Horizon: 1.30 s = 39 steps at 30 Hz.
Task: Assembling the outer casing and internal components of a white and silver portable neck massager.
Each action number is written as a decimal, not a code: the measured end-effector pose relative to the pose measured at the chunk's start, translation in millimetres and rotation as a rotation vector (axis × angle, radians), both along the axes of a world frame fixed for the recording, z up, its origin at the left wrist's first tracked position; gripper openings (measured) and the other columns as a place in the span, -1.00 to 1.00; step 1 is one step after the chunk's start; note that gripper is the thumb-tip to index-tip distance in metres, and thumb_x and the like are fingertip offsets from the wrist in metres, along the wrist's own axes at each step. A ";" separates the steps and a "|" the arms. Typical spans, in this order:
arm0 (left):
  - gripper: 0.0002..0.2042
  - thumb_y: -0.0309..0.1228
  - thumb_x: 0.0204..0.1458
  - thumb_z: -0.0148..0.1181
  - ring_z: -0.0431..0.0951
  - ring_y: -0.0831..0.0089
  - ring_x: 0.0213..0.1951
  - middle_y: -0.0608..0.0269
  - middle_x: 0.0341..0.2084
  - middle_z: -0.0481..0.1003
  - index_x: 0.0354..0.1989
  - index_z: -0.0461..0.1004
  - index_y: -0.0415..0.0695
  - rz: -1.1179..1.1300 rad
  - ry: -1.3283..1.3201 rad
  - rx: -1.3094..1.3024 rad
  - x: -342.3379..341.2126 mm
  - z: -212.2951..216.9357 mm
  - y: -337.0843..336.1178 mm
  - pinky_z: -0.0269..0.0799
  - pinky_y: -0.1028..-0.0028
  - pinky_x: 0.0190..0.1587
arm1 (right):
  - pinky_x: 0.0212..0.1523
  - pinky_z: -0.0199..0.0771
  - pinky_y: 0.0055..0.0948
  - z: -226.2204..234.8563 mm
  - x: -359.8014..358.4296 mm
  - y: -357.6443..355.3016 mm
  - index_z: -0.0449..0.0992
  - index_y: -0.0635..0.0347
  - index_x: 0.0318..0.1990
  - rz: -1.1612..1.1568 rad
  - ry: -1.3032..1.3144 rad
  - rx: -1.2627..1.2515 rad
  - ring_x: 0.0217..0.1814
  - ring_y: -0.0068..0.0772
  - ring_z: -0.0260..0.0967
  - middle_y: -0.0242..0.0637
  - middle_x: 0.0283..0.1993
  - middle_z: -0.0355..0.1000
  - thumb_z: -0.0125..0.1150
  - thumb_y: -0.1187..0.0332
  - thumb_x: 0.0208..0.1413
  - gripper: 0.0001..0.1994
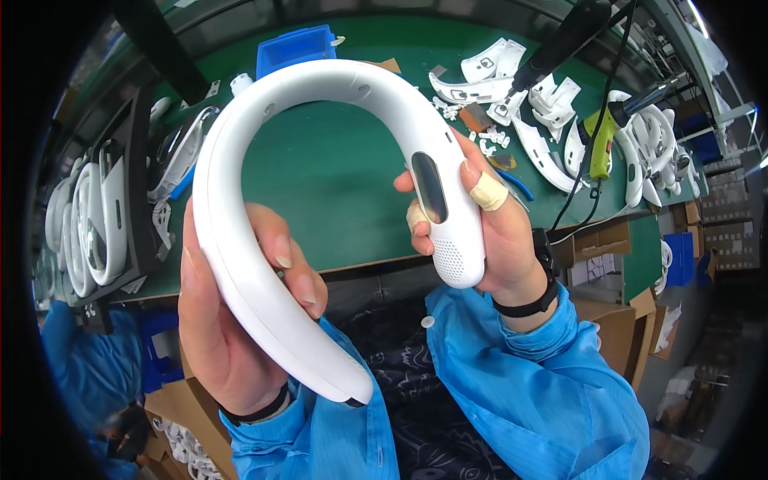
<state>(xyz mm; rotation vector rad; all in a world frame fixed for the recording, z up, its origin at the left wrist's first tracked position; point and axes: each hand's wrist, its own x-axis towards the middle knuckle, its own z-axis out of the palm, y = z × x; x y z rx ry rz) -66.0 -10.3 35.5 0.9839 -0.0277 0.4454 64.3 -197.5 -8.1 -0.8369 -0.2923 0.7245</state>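
Observation:
I hold a white U-shaped neck-worn device (pixel 320 84) up in front of me with both hands, its arch pointing away. My left hand (pixel 232 320) grips its left arm near the lower end, thumb on the inner side. My right hand (pixel 496 232) grips its right arm from behind, with tape on the thumb and a finger. That arm has a dark oval window and a perforated grille facing me.
A green workbench (pixel 336 176) lies below. White shell parts (pixel 512 88) are scattered at the back right, with a yellow-green tool (pixel 602 140) and a hanging black driver (pixel 560 44). A black rack (pixel 120 208) of white bands stands left. A blue bin (pixel 294 48) sits behind.

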 end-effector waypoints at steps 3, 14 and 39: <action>-0.47 -0.11 0.45 -0.37 0.37 0.56 -0.42 0.13 -0.25 0.33 0.36 0.07 -0.33 0.023 0.039 0.017 -1.6 4.9 -3.5 0.40 0.54 -0.48 | -0.37 0.54 -0.40 -0.9 1.3 -0.5 -0.04 0.10 0.49 0.010 -0.023 -0.016 -0.25 -0.35 0.48 -0.02 0.06 0.39 -0.04 0.09 0.39 -0.37; -0.44 -0.12 0.44 -0.35 0.43 0.57 -0.43 0.10 -0.22 0.33 0.40 -0.02 -0.35 0.014 -0.123 0.172 -3.3 5.7 -6.1 0.44 0.56 -0.52 | -0.19 0.62 -0.33 10.7 -7.9 1.7 -0.13 0.14 0.51 -0.027 -0.305 -0.271 -0.03 -0.16 0.52 0.11 0.20 0.35 0.24 0.45 0.08 -0.13; -0.44 -0.15 0.43 -0.28 0.49 0.52 -0.41 0.09 -0.22 0.33 0.41 -0.04 -0.33 0.001 -0.118 0.142 -10.3 6.7 -6.6 0.47 0.52 -0.47 | -0.07 0.62 -0.34 6.6 -10.0 -3.9 -0.19 0.25 0.54 -0.024 -0.453 -0.263 0.11 -0.24 0.47 -0.01 0.38 0.17 0.00 0.54 0.10 -0.18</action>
